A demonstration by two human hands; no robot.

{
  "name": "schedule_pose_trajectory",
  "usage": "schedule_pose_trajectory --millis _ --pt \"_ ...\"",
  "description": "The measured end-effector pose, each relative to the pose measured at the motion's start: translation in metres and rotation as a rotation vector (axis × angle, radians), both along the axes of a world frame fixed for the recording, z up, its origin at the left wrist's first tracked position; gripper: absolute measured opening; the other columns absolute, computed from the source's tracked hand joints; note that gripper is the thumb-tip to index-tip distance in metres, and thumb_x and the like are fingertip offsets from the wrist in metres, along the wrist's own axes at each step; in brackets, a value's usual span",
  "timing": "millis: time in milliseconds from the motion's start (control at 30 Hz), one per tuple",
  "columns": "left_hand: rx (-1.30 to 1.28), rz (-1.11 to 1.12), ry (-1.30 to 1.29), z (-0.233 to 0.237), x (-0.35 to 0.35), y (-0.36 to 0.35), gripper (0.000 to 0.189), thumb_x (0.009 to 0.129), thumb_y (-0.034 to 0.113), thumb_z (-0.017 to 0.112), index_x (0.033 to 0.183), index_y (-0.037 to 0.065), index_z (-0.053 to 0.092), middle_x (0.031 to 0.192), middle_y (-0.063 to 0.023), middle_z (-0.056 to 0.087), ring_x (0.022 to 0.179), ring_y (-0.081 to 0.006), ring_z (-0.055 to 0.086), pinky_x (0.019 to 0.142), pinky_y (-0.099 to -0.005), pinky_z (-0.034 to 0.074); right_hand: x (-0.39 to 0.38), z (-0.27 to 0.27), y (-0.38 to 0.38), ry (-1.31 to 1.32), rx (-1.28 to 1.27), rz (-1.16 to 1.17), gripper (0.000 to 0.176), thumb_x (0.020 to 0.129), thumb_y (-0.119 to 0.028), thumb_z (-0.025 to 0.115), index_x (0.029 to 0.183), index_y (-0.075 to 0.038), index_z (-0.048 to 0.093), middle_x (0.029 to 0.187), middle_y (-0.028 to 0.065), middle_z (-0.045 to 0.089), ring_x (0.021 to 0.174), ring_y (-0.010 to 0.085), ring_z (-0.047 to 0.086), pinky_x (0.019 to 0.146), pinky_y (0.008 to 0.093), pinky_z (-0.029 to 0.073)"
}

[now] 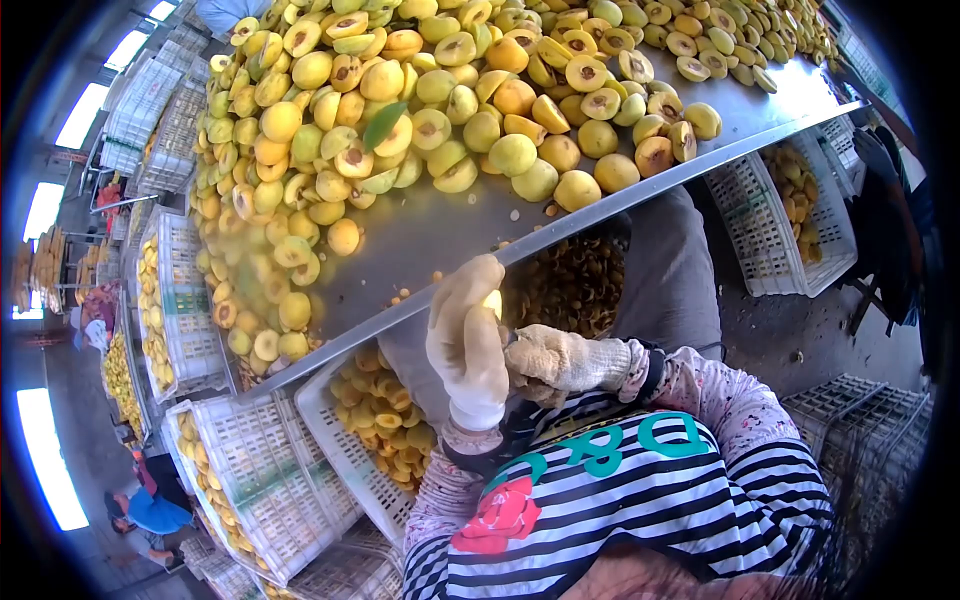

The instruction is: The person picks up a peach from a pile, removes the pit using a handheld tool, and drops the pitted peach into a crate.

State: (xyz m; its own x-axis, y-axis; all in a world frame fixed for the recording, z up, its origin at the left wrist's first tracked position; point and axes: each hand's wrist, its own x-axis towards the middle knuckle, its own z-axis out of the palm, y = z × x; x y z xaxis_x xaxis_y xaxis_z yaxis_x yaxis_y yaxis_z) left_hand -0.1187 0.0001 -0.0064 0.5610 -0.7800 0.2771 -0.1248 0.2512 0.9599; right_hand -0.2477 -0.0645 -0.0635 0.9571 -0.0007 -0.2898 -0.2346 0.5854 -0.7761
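My left hand, in a pale glove, is closed around a yellow apricot piece, which shows only in part between thumb and fingers. Right beside it, my right hand, in a thick knitted glove, is curled shut. Its fingertips meet the left hand near the fruit; whatever they grip is hidden. Both hands are just on my side of the metal table's raised edge. Beyond that edge lies a large heap of whole and halved yellow apricots, with a green leaf on top.
Under the hands, between my knees, is a container of brown pits or scraps. A white crate of apricot halves stands by my left leg, with more filled crates further left. Another crate is at the right. A person in blue is far left.
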Motion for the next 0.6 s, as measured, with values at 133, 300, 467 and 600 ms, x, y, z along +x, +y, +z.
schedule_pose_trajectory --millis 133,300,467,600 --pt "-0.073 -0.131 0.11 -0.003 0.007 0.003 0.034 0.104 0.022 0.049 0.122 -0.002 0.067 0.1 -0.0108 0.071 0.091 -0.0133 0.063 0.072 -0.0216 0.048 0.004 0.023 0.008 -0.032 -0.512 -0.255 0.035 0.099 -0.036 0.059 0.107 -0.003 0.066 0.084 0.0075 0.065 0.079 0.0169 0.061 0.074 0.0336 0.05" --pt "0.17 -0.284 0.449 0.013 0.021 0.006 0.043 0.104 0.033 0.049 0.124 0.0 0.068 0.093 -0.0141 0.072 0.085 -0.0199 0.067 0.078 -0.0281 0.053 0.0 0.023 0.002 0.063 -0.335 -0.027 0.033 0.1 -0.035 0.058 0.106 -0.003 0.066 0.084 0.0082 0.066 0.08 0.0167 0.063 0.074 0.0329 0.05" --pt "-0.054 0.005 -0.333 0.013 0.008 0.002 0.04 0.103 0.021 0.044 0.126 -0.003 0.066 0.106 -0.0163 0.071 0.093 -0.0219 0.067 0.085 -0.0324 0.053 0.009 0.028 0.006 -0.079 -0.299 -0.157 0.03 0.1 -0.032 0.058 0.101 -0.003 0.066 0.083 0.0071 0.065 0.076 0.0158 0.06 0.071 0.0318 0.049" --pt "-0.201 -0.194 -0.082 0.01 0.009 0.005 0.034 0.099 0.012 0.051 0.126 -0.004 0.065 0.105 -0.015 0.072 0.095 -0.0197 0.068 0.087 -0.0308 0.053 0.01 0.009 0.01 -0.117 -0.446 -0.171 0.032 0.1 -0.034 0.058 0.104 -0.003 0.066 0.084 0.0085 0.066 0.078 0.0167 0.061 0.074 0.0329 0.05"
